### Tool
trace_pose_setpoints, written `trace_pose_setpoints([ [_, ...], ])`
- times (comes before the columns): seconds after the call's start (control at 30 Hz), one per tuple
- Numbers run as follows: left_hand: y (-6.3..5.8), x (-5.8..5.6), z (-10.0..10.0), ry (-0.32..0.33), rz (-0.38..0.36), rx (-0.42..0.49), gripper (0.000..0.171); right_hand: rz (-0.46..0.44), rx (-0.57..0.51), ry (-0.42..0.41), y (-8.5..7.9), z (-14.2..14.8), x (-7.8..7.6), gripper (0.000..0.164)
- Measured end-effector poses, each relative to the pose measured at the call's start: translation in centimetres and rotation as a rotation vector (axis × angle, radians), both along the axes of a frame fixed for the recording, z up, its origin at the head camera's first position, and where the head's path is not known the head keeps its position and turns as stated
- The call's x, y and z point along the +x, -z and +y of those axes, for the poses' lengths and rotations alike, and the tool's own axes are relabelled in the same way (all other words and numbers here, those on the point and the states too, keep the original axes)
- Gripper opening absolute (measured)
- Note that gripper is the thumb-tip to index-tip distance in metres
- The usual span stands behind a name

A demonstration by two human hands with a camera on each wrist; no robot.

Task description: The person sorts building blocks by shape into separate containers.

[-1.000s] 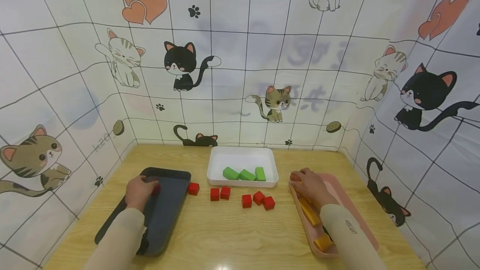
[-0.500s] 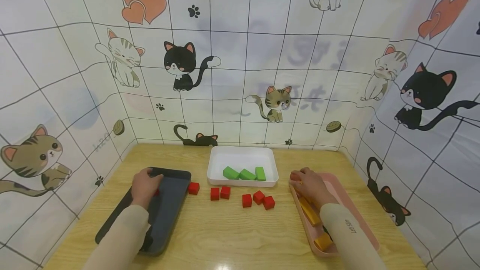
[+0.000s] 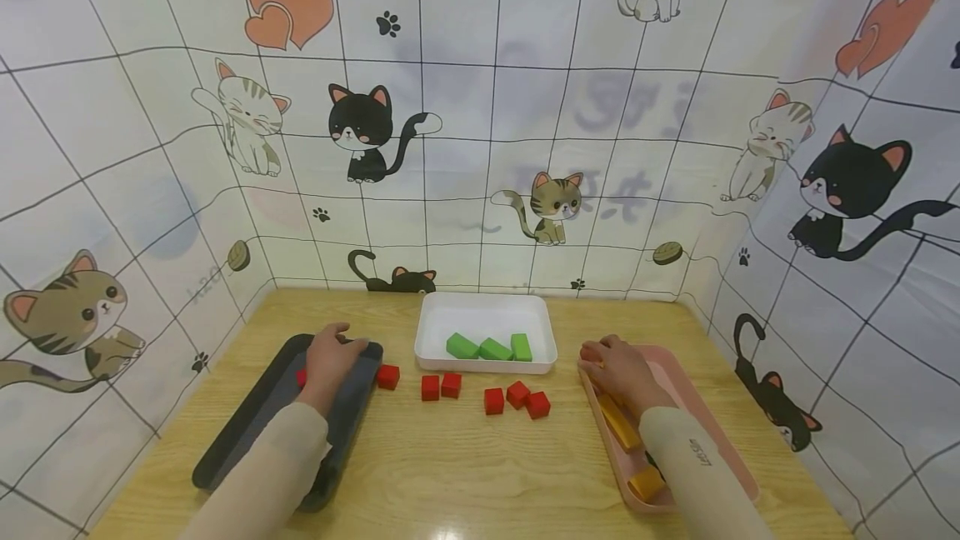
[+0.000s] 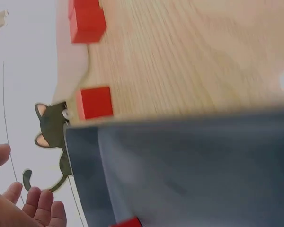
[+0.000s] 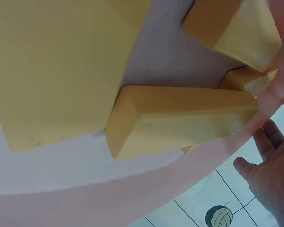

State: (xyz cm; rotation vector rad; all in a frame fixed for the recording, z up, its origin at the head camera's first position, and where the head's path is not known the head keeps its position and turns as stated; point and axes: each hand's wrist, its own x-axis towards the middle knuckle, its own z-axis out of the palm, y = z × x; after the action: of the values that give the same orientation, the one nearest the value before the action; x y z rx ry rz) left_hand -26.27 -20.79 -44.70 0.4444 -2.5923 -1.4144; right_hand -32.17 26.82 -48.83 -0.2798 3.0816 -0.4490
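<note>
Above the far part of the dark grey tray (image 3: 258,432) is my left hand (image 3: 332,361), its fingers loosely bent and holding nothing in the left wrist view. A red block (image 3: 302,377) lies in that tray beside the hand, partly hidden by it. Just right of the tray, another red block (image 3: 387,377) sits on the table. My right hand (image 3: 622,369) hovers at the far left edge of the pink tray (image 3: 705,407). Fingers apart and gripping nothing, it shows at the right of the right wrist view, near a long yellow block (image 5: 180,120).
A white tray (image 3: 483,311) with green blocks (image 3: 495,349) stands at the back middle. In front of it, several red cubes (image 3: 493,401) are scattered on the wooden table (image 3: 450,465). More yellow blocks (image 3: 647,484) lie in the pink tray. A cat-print cloth (image 3: 465,107) surrounds the table.
My left hand has moved right across the dark tray, away from the red block, which now shows to its left. The right hand has stayed in place.
</note>
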Motion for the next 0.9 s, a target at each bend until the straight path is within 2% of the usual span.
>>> trace_pose_setpoints([
  [0.23, -0.3, -0.2, 2.9, 0.043, -0.001, 0.072, 0.058, -0.006, -0.008, -0.003, 0.2, 0.1, -0.1, 0.053],
  [0.43, -0.3, 0.0, 5.4, 0.092, 0.021, 0.094, 0.055, -0.014, -0.009, 0.012, 0.4, 0.2, -0.3, 0.052],
  [0.7, 1.4, 0.9, 8.4, 0.139, 0.006, 0.09, 0.051, -0.008, -0.003, 0.001, 0.4, 0.3, -0.3, 0.053],
  [0.9, 2.9, 1.4, 9.4, 0.138, -0.025, 0.087, 0.048, 0.005, -0.002, -0.017, 0.4, 0.3, -0.2, 0.053],
])
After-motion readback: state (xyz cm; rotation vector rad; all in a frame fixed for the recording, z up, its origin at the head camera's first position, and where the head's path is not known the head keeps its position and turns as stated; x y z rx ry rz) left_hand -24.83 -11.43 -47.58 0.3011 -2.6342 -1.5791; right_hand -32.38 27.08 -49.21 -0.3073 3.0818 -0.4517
